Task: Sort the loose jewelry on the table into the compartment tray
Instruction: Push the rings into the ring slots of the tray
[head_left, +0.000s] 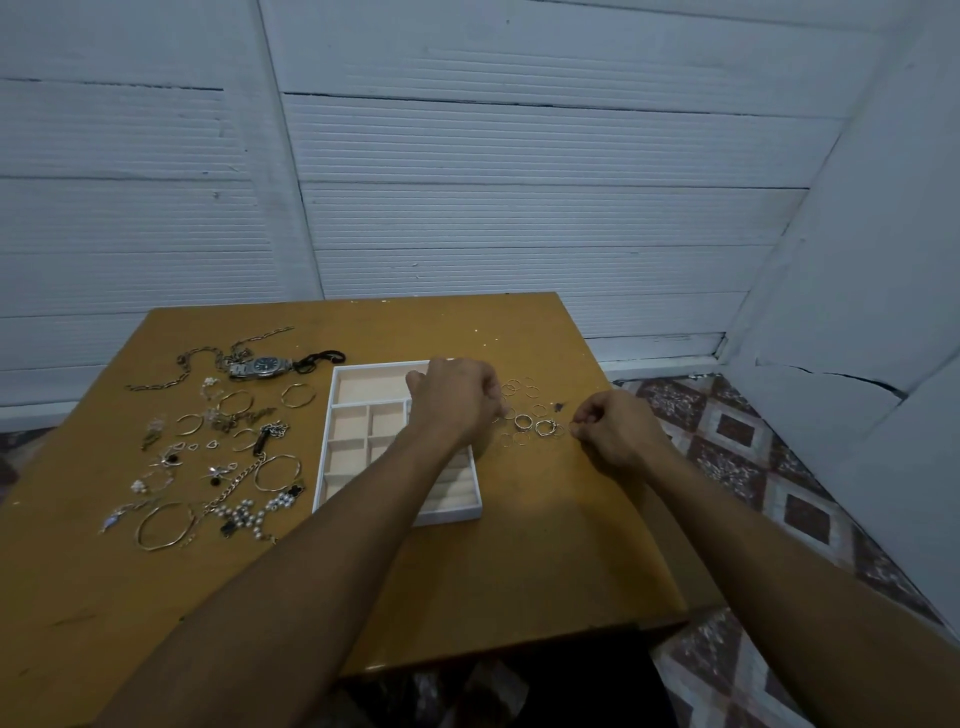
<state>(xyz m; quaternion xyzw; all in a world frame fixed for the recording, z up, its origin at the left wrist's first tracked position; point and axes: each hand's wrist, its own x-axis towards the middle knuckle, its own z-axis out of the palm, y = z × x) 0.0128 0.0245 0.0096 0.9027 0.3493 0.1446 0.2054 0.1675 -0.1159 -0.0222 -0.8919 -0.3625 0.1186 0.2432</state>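
Jewelry (208, 452) lies loose on the left of the yellow-brown surface (519, 545): bangles, chains, pearls and a watch (262, 365) whose dial is too small to read. A white compartment tray (323, 457) sits mid-surface, with thin rings (535, 423) scattered just right of it. The left hand (454, 400) hangs over the tray's right edge and the right hand (618, 431) is at the rings. Both sets of fingers are curled; whether they hold anything cannot be told.
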